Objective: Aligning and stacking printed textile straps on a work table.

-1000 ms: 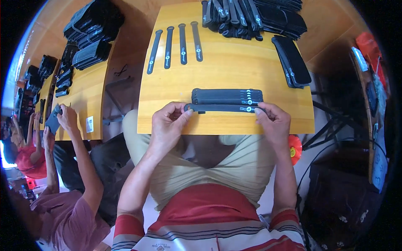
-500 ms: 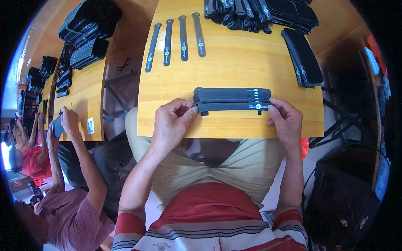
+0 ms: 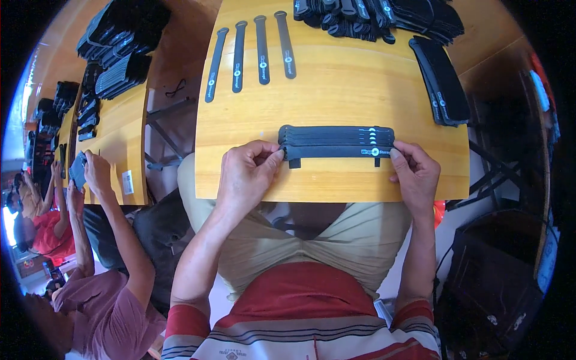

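Several dark straps lie overlapped in a neat stack (image 3: 324, 133) near the table's front edge, their printed ends at the right. Along the stack's near side runs the front strap (image 3: 327, 152), gripped at both ends. My left hand (image 3: 255, 174) is closed, thumb and fingers pinching its left end. At the right end my right hand (image 3: 415, 171) pinches it in the same way. Two small black tabs stick out from beneath, the left tab (image 3: 294, 163) beside my left thumb and the right tab (image 3: 377, 162) beside my right thumb.
Farther off, several single straps (image 3: 238, 57) lie spaced in a row. A large pile of straps (image 3: 354, 18) fills the far edge, and a bundle (image 3: 443, 81) lies at the right. On my left a co-worker's hands (image 3: 96, 174) hold dark pieces at another table (image 3: 120, 138).
The front strap sits slightly closer against the stack. Both hands keep their pinch on its ends, and the view has shifted a little. The co-worker's dark piece is turned differently.
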The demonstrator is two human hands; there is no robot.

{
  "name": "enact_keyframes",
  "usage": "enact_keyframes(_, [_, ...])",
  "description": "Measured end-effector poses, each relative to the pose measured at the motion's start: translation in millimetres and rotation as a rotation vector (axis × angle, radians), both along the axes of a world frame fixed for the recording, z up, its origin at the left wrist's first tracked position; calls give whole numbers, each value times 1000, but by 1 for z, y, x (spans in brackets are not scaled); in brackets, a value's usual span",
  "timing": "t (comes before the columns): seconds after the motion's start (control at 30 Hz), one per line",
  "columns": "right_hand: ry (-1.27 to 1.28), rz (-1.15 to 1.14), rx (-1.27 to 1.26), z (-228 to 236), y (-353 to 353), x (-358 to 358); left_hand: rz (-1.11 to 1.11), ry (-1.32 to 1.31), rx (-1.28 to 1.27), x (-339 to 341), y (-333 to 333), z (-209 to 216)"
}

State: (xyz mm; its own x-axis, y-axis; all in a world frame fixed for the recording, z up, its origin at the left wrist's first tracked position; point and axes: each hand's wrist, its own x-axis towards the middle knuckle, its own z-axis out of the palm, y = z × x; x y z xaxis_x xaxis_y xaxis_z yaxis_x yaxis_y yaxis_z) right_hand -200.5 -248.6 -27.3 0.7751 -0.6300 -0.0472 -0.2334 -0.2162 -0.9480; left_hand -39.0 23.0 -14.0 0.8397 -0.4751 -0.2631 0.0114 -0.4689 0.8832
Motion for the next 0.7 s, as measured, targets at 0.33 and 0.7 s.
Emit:
enact_keyframes(0.33, [13,-4,-24,2,2,1,27,-20,7,3,-2,-3])
enact_keyframes(0.7, [-1,-20,-72,2,4,0,25,-5,-12,3,-2,-2])
